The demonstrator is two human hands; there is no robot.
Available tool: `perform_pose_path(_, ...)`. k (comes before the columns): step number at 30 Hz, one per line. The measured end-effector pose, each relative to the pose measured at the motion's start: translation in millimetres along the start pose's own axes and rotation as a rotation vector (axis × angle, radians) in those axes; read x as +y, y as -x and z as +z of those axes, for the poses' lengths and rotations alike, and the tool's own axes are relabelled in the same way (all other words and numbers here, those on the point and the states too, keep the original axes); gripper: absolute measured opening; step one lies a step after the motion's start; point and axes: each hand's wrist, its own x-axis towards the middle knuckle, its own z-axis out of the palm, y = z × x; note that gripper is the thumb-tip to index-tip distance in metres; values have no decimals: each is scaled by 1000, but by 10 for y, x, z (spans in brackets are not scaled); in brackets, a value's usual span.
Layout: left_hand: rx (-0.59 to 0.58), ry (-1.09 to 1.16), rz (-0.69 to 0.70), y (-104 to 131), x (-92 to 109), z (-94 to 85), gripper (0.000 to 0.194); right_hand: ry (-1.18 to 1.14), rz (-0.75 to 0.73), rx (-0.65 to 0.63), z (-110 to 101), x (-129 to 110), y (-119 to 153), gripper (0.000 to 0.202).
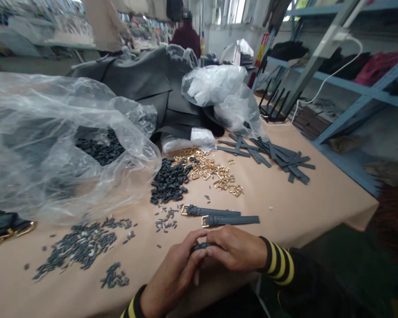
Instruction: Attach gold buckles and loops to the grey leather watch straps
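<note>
My left hand and my right hand meet near the table's front edge. Both pinch a small dark strap piece, mostly covered by my fingers. Just beyond them lie two dark straps with gold buckles, one behind the other. Farther back are a heap of dark loops and a pile of gold buckles. Small dark cut pieces are scattered to the left of my hands.
A clear plastic bag of dark loops covers the left side. Loose dark strips, a router and dark sheets lie farther back. Blue shelves stand right; people are beyond the table.
</note>
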Motion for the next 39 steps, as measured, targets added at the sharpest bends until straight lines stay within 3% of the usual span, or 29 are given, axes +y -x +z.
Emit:
perform_pose_path(3, 71, -91, 63, -144, -71, 4, 27, 18, -2, 9, -97, 158, -42, 22)
perform_pose_path(5, 224, -255, 177, -258, -148, -16, 23, 17, 43, 51, -314, 361, -79, 23)
perform_pose_path(6, 313, -354, 248, -310, -193, -32, 21, 23, 91, 112, -461, 496, -100, 24)
perform_pose_path(8, 465, -531, 363, -390, -291, -71, 17, 153, 353, 431, -787, 819, -150, 22)
perform_pose_path(9, 516, -594, 392, -415, -336, -88, 14, 201, 445, 532, -944, 993, -183, 23)
perform_pose_path(11, 574, -678, 409, -434, -409, -112, 11, 259, 556, 633, -1199, 1324, -270, 24)
perform_pose_path(14, 624, -741, 388, -426, -456, -117, 12, 299, 660, 701, -1385, 1681, -442, 20)
perform_pose_path(17, 686, -767, 373, -420, -450, -115, 16, 293, 710, 709, -1421, 1813, -583, 14)
perform_pose_path(21, 735, -714, 386, -407, -423, -125, 23, 222, 688, 697, -1428, 1684, -539, 3)
perform_pose_path(24, 725, -592, 404, -360, -358, -111, 24, 112, 616, 661, -1314, 1377, -325, 11)
perform_pose_path(26, 679, -444, 330, -308, -259, -70, 22, -35, 565, 612, -1114, 1086, -150, 17)
perform_pose_path(29, 544, -61, 72, -228, -40, 43, 20, -782, 418, 560, -660, 607, 61, 21)
perform_pose_path(32, 304, 419, -132, -185, 145, 179, 24, -1142, 413, 469, -184, 232, 153, 25)
perform_pose_path(35, 181, 742, -212, -167, 187, 276, 24, -1260, 421, 509, 148, 65, 161, 26)
perform_pose_path(39, 271, 881, -248, -118, 103, 304, 24, -1148, 396, 498, 321, 85, 195, 26)
